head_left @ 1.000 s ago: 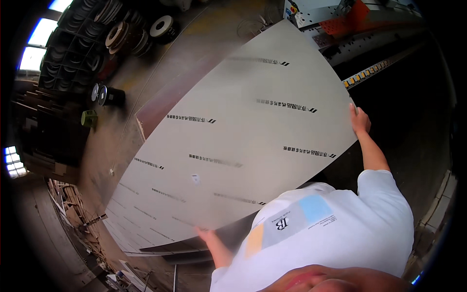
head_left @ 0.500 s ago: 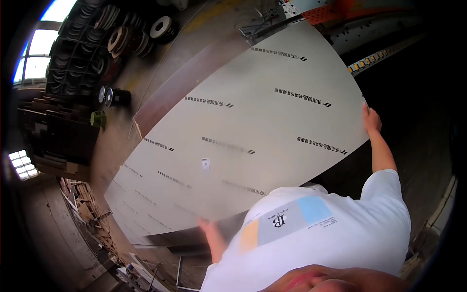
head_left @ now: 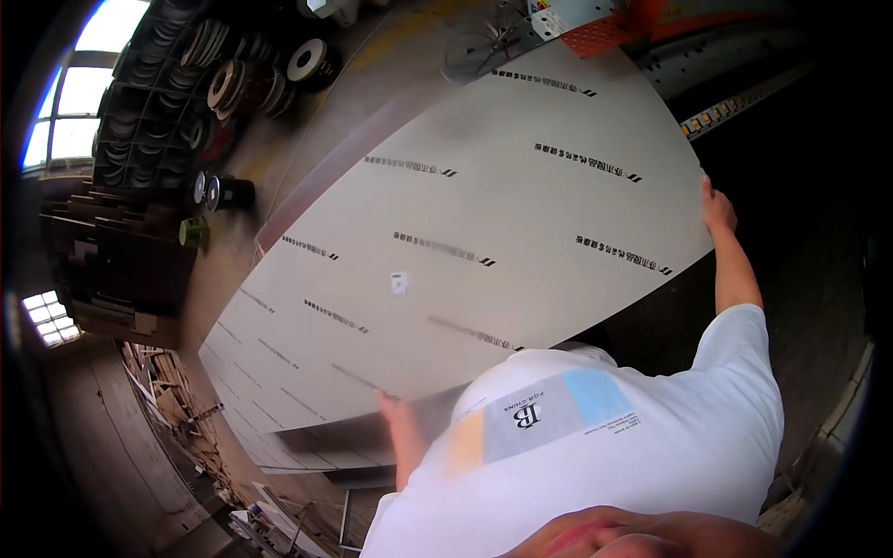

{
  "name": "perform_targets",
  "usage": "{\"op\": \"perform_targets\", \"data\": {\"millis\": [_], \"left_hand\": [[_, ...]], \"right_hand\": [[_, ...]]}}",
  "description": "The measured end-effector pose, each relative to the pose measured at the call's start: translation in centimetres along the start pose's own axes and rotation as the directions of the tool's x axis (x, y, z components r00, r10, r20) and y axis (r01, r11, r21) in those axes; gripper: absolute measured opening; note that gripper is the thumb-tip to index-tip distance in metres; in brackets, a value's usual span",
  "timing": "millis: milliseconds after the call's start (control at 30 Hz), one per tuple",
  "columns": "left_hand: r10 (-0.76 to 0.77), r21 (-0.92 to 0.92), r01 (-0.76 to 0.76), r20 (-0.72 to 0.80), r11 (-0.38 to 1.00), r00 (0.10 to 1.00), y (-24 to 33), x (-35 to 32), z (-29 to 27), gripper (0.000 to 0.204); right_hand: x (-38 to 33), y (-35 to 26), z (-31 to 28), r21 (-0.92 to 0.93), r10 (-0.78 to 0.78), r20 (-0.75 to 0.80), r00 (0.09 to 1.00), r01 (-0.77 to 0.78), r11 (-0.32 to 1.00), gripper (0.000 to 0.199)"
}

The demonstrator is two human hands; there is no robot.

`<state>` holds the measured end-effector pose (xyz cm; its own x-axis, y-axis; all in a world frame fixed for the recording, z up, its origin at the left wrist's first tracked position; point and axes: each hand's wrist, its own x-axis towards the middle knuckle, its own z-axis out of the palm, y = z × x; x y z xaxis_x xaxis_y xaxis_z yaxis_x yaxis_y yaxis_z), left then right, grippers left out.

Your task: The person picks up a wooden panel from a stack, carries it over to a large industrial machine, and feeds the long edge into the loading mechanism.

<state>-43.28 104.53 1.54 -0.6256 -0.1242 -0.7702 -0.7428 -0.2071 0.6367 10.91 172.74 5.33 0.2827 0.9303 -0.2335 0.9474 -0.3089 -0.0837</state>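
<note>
A large pale grey board (head_left: 521,214) with rows of dark print and a small white label (head_left: 399,284) spans the middle of the view. My right hand (head_left: 718,209) grips its right edge, fingers wrapped over the rim. At the near left edge, my left hand (head_left: 400,416) holds the board; its fingers are slightly blurred and partly hidden by the rim. Below that edge a dark gap shows, and a second printed board (head_left: 265,453) lies underneath. Along the far left side, a reddish-brown panel (head_left: 330,172) sticks out from under the grey board.
Orange machinery (head_left: 605,37) stands at the far right end of the board, beside a yellow-marked rail (head_left: 721,113). On the left are a rack of dark rolls (head_left: 149,93), black buckets (head_left: 228,193), a green container (head_left: 193,232), stacked dark boards (head_left: 112,270) and wood scraps (head_left: 167,391).
The board has shifted slightly up and to the right, its far end closer to the orange machinery. More of the gap and the lower board shows near my left hand. Both hands keep their hold.
</note>
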Motion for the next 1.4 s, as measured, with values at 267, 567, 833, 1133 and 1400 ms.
{"op": "perform_targets", "data": {"millis": [267,567,833,1133,1400], "left_hand": [[0.302,0.440,-0.378,0.236,0.814,0.924,-0.3,1.8,-1.8,0.051],[0.133,0.203,-0.210,0.336,0.956,0.932,0.8,-1.6,0.3,0.039],[0.275,0.559,-0.451,0.372,0.696,0.886,0.4,-6.9,4.3,0.041],[0.163,0.331,-0.276,0.331,0.902,0.929,1.5,-13.4,10.8,0.035],[-0.001,-0.044,0.007,0.132,0.999,0.991,-0.9,-0.4,0.2,0.054]], "right_hand": [[0.2,-0.7,-0.3,0.019,0.021,0.037,0.999,-0.021,1.000,0.079],[0.5,0.2,0.4,0.054,0.018,0.017,1.000,-0.019,0.998,0.078],[0.5,0.0,-0.6,0.042,0.006,0.057,0.998,-0.008,0.999,0.081],[-1.3,2.4,1.7,0.148,0.030,-0.191,0.981,-0.001,0.989,0.077],[-12.2,8.5,10.6,0.872,0.182,0.404,0.897,-0.437,0.219,0.065]]}}
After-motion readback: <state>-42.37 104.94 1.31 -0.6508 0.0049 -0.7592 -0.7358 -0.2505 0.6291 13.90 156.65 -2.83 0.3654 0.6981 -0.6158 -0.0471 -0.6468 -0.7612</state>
